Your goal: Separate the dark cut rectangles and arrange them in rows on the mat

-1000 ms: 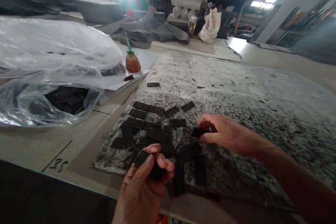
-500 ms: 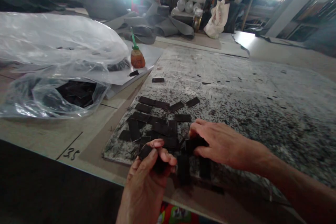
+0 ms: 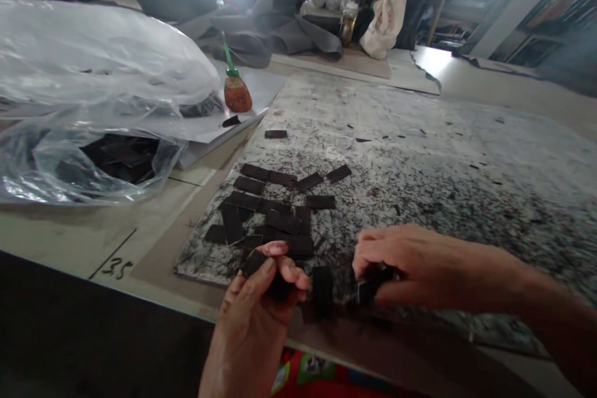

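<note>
Small dark rectangular strips (image 3: 282, 220) lie scattered and overlapping on a worn, scratched board (image 3: 326, 96). My left hand (image 3: 256, 317) is closed, palm up, around a small bunch of black strips (image 3: 254, 263), its thumb pressed on top. To the right, my right hand (image 3: 415, 267) bends its fingers and thumb over another black strip (image 3: 373, 286) near the board's front edge. How many strips it pinches is hidden. Between the two hands sits one more dark strip (image 3: 321, 289).
At left, a clear plastic bag (image 3: 170, 152) holds more black pieces (image 3: 122, 155). An orange-brown squeeze bottle (image 3: 237, 94) with a green nozzle stands behind the board's left edge. Grey sheet material (image 3: 280, 34), a jar (image 3: 347, 25) and a cream bag (image 3: 385, 22) are farther back.
My right hand has moved right and toward me, from strips beside the pile to one near the front edge. My left hand keeps its grip. The view has shifted slightly.
</note>
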Tool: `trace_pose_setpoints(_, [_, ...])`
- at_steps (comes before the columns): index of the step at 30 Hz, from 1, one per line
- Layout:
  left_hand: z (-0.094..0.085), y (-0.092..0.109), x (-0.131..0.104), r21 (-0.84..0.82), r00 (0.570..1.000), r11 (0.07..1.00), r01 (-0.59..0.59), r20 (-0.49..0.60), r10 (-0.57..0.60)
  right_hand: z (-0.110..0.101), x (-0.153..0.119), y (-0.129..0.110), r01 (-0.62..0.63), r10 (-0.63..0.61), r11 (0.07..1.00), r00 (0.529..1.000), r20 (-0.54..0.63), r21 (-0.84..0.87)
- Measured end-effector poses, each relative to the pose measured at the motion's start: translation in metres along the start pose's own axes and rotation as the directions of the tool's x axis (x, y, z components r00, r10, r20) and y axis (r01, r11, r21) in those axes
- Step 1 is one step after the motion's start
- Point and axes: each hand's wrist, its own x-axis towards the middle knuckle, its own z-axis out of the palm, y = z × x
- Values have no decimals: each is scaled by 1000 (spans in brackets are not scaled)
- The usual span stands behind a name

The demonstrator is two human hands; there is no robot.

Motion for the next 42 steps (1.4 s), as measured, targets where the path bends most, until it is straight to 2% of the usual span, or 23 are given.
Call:
trace_pose_setpoints(6, [-7, 6, -7, 10, 999, 1000, 6, -42, -6, 12, 3, -8, -12, 17, 979, 1000, 23, -202])
trace_pose_setpoints(12, [-23, 11, -8, -40, 991, 999, -34, -127, 29, 10, 8, -8, 20, -11, 973, 999, 42, -230])
trace_pose_setpoints(16, [-25, 15, -11, -48, 980, 999, 2, -200, -11, 11, 0, -3, -14, 23, 982, 999, 48, -188])
trace_pose_setpoints(20, [-27, 14, -13, -72, 987, 997, 27, -156, -38, 10, -10, 5, -98, 100, 994, 995, 26, -55])
trace_pose_setpoints(23, [-21, 9, -14, -100, 992, 994, 49, -107, -60, 8, -9, 3, -219, 224, 960, 975, -7, 174])
trace_pose_setpoints(25, [-11, 6, -16, -132, 996, 988, 75, -44, -81, 8, -3, -7, -265, 278, 891, 960, 20, 370])
trace_pose_setpoints(27, [-1, 4, -20, -159, 995, 982, 104, 9, -104, 10, 8, -24, -233, 258, 830, 966, 21, 506])
trace_pose_setpoints(28, [3, 4, -22, -167, 994, 980, 111, 22, -109, 11, 13, -34, -187, 233, 825, 972, -19, 533])
trace_pose_setpoints(31, [9, 3, -26, -172, 994, 979, 112, 37, -107, 12, 29, -58, -37, 160, 871, 964, -211, 490])
trace_pose_setpoints(34, [6, 3, -23, -190, 992, 975, 114, -35, -123, 10, 35, -63, 42, 101, 906, 945, -313, 421])
trace_pose_setpoints(36, [3, 4, -18, -229, 982, 966, 122, -116, -152, 10, 35, -55, 27, 127, 933, 908, -400, 358])
trace_pose_setpoints(38, [2, 6, -13, -274, 972, 952, 133, -151, -179, 15, 32, -44, -57, 172, 967, 865, -472, 248])
trace_pose_setpoints(40, [2, 8, -10, -295, 970, 945, 141, -149, -191, 25, 28, -37, -155, 202, 978, 877, -436, 142])
trace_pose_setpoints(42, [3, 9, -8, -301, 972, 944, 136, -144, -186, 37, 24, -36, -209, 236, 971, 914, -331, 115])
